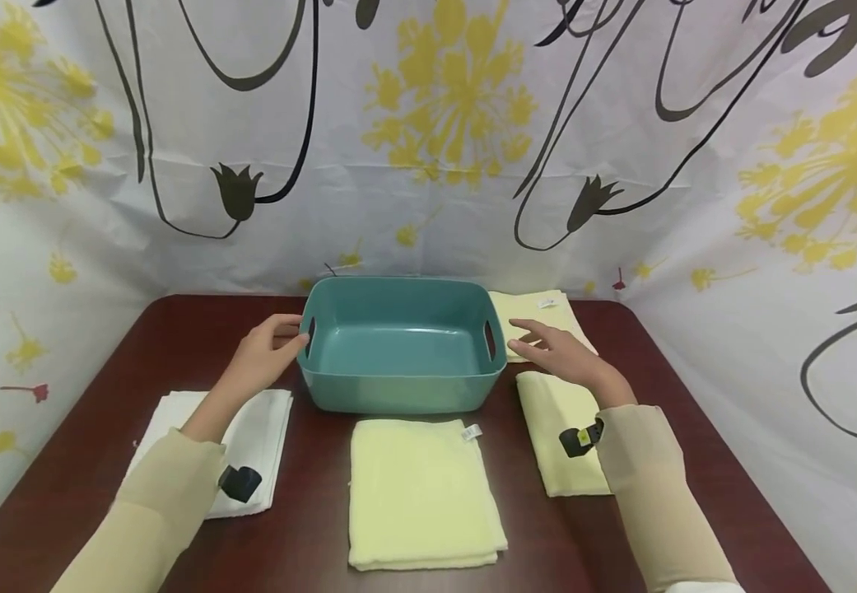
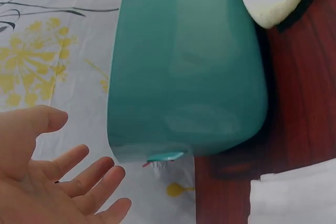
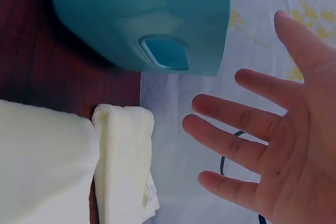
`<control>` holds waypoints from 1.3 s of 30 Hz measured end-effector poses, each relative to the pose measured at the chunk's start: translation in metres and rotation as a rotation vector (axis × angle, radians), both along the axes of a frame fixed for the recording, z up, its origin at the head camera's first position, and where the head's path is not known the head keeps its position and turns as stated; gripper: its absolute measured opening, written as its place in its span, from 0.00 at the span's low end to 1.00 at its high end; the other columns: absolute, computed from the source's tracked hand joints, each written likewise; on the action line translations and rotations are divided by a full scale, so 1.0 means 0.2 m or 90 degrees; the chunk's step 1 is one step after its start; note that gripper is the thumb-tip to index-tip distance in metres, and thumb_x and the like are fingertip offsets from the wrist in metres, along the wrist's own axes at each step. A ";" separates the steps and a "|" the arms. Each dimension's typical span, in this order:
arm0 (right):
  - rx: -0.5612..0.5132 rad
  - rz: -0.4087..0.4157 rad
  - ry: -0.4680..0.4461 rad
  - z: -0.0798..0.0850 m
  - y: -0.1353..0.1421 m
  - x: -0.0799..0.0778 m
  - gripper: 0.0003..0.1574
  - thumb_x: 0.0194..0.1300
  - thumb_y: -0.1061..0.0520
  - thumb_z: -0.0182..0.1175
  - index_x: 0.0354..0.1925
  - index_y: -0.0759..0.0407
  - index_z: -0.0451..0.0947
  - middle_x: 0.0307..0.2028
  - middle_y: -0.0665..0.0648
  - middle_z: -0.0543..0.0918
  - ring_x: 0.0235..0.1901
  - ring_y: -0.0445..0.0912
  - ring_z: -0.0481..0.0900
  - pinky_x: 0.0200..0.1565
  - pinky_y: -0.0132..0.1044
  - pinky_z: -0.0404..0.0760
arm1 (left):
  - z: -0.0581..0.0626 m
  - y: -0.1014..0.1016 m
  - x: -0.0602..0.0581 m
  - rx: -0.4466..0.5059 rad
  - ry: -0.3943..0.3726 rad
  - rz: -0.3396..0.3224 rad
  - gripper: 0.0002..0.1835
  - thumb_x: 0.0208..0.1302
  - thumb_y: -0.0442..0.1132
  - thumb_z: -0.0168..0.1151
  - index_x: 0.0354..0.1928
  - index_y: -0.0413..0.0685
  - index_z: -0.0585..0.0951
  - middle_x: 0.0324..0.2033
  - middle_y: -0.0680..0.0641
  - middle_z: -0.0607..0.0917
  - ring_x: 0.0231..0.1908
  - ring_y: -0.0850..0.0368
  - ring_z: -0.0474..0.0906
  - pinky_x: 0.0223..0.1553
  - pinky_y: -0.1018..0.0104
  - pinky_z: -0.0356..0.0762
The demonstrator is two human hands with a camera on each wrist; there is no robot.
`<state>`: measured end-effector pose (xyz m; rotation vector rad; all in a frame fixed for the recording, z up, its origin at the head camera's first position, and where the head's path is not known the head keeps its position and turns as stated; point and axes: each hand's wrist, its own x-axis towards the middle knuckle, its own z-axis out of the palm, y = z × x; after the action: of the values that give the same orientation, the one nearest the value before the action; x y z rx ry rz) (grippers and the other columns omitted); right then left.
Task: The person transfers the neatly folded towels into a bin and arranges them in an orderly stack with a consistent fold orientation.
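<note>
A teal plastic bin (image 1: 398,394) with a handle slot in each end stands at the back of the table; its inside looks bare. Close to its left end is my left hand (image 1: 268,350), thumb and fingers spread loosely. In the left wrist view, a gap shows between those fingertips and the bin wall (image 2: 178,66). My right hand (image 1: 557,354) hovers just off the right end, above the pale yellow towels. The right wrist view shows its fingers (image 3: 236,116) extended and apart from the bin's handle slot (image 3: 167,52). Neither hand holds anything.
A folded pale yellow towel (image 1: 421,494) lies in front of the bin. Two more are on the right, one nearer (image 1: 561,436) and one farther back (image 1: 539,311). Partly under the left arm is a folded white towel (image 1: 265,436). Patterned cloth (image 1: 413,123) surrounds the dark table (image 1: 309,511).
</note>
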<state>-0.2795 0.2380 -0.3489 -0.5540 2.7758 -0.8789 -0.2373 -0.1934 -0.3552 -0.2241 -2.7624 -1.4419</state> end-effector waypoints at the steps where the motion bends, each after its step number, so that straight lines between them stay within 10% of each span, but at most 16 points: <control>1: -0.004 0.002 0.001 0.00 0.00 0.01 0.38 0.66 0.39 0.49 0.67 0.56 0.57 0.54 0.66 0.73 0.50 0.58 0.74 0.47 0.52 0.73 | 0.00 0.01 0.01 0.003 0.001 -0.005 0.28 0.68 0.47 0.49 0.64 0.37 0.62 0.56 0.33 0.68 0.55 0.38 0.67 0.49 0.47 0.70; 39: -0.012 -0.003 -0.034 -0.19 0.00 0.28 0.40 0.64 0.38 0.51 0.65 0.59 0.61 0.57 0.64 0.70 0.52 0.57 0.72 0.46 0.51 0.73 | -0.09 0.06 0.28 0.049 0.042 -0.070 0.22 0.68 0.44 0.52 0.59 0.40 0.69 0.51 0.39 0.75 0.51 0.45 0.71 0.49 0.47 0.69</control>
<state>-0.2230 0.2382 -0.3870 -0.5189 2.7243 -0.9071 -0.1815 -0.1812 -0.3738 -0.4201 -2.6748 -1.5313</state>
